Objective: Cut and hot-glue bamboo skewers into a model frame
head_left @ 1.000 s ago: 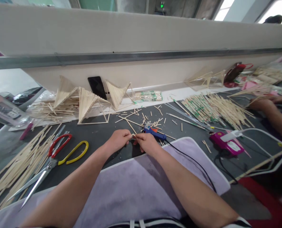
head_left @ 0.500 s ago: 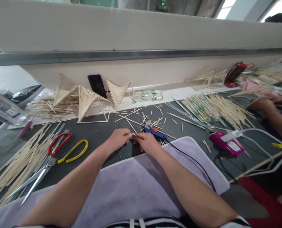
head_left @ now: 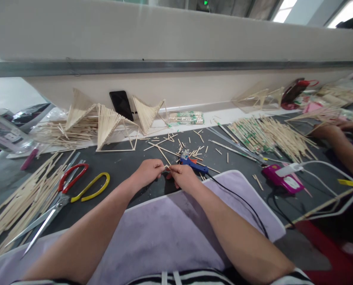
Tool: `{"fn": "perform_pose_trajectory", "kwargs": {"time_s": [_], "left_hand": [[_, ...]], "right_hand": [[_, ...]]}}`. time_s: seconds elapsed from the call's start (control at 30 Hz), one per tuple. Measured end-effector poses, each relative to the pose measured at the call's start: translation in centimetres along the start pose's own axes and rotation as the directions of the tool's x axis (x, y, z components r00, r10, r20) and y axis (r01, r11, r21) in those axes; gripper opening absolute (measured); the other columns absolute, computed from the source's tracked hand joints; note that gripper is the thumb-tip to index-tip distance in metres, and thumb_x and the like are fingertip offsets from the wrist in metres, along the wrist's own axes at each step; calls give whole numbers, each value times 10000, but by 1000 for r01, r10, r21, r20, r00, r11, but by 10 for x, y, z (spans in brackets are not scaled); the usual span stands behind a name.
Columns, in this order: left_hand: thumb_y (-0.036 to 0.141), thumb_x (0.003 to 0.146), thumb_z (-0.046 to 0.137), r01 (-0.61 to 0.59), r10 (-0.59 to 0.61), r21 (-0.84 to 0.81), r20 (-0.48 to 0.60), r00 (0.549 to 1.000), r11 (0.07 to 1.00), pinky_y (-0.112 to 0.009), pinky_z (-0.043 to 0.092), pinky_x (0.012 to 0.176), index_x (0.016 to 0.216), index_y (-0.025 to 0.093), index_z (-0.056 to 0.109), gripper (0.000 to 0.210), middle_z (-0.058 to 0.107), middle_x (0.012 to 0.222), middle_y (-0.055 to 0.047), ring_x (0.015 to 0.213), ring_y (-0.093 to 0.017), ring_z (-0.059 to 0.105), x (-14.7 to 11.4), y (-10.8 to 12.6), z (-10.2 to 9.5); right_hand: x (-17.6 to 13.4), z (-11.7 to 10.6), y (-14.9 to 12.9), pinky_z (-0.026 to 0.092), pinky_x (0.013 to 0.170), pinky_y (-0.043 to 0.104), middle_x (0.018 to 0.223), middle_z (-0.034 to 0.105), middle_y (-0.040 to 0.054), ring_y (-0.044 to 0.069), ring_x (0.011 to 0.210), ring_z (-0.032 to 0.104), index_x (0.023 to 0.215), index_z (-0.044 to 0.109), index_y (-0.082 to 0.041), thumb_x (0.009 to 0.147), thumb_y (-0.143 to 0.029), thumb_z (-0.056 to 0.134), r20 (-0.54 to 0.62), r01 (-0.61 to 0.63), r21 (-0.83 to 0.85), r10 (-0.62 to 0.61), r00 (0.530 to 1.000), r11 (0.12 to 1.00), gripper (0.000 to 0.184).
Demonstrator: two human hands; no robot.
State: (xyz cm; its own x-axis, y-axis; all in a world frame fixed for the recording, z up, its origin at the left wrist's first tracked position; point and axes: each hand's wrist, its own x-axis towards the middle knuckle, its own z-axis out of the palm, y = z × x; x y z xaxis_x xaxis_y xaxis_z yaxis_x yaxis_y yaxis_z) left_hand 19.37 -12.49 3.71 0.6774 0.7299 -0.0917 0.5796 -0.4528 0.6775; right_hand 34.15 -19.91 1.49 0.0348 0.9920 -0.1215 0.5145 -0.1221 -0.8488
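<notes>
My left hand (head_left: 149,173) and my right hand (head_left: 182,175) meet in the middle, just above the dark table, fingertips almost touching. Both are closed in a pinch on thin wooden sticks (head_left: 166,168), whose joined ends show between the fingers; the fingers hide most of them. One slim stick (head_left: 164,155) slants away from the fingertips toward the back. Right behind my right hand lies a blue glue gun (head_left: 195,165), with loose short stick pieces (head_left: 197,151) around its tip.
Scissors (head_left: 65,198) lie open at left beside long sticks (head_left: 18,202). Stick models (head_left: 109,124) and a phone (head_left: 121,105) stand at the back. Wrapped sticks (head_left: 247,134) and a pink power strip (head_left: 283,179) are at right. Another person's hand (head_left: 327,132) works there. A purple mat (head_left: 164,233) covers the front.
My hands stay together and hold the same pinch, with hardly any movement. The view has shifted very slightly.
</notes>
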Motion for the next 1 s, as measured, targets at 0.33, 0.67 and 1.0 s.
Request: {"fn": "perform_pose_trajectory", "kwargs": {"time_s": [0.33, 0.67, 1.0], "left_hand": [[226, 746, 416, -13, 14, 26, -1, 1000, 1000, -225, 309, 543, 568, 165, 553, 233, 566, 523, 18, 535, -110, 485, 0, 1, -1], [240, 748, 424, -29, 29, 5, -5, 1000, 1000, -226, 319, 553, 587, 165, 563, 226, 571, 533, 14, 543, -110, 497, 3, -5, 2], [325, 766, 434, 42, -39, -57, 50, 998, 998, -214, 315, 490, 638, 168, 569, 244, 569, 538, 24, 472, -93, 463, 2, -2, 2]], "right_hand": [[0, 1, 1, 351, 384, 156, 733, 670, -13, 44, 356, 459, 784, 647, -170, 786, -138, 399, -5, -19, 6, 19, 1000, 1000, 250], [2, 1, 5, 364, 383, 155, 737, 663, -9, 46, 356, 471, 789, 637, -171, 786, -132, 383, 13, 0, 6, 0, 1000, 1000, 257], [1, -8, 3, 380, 357, 147, 546, 594, -11, 79, 382, 522, 817, 604, -167, 826, -198, 393, 119, -87, 55, 80, 990, 995, 214]]}}
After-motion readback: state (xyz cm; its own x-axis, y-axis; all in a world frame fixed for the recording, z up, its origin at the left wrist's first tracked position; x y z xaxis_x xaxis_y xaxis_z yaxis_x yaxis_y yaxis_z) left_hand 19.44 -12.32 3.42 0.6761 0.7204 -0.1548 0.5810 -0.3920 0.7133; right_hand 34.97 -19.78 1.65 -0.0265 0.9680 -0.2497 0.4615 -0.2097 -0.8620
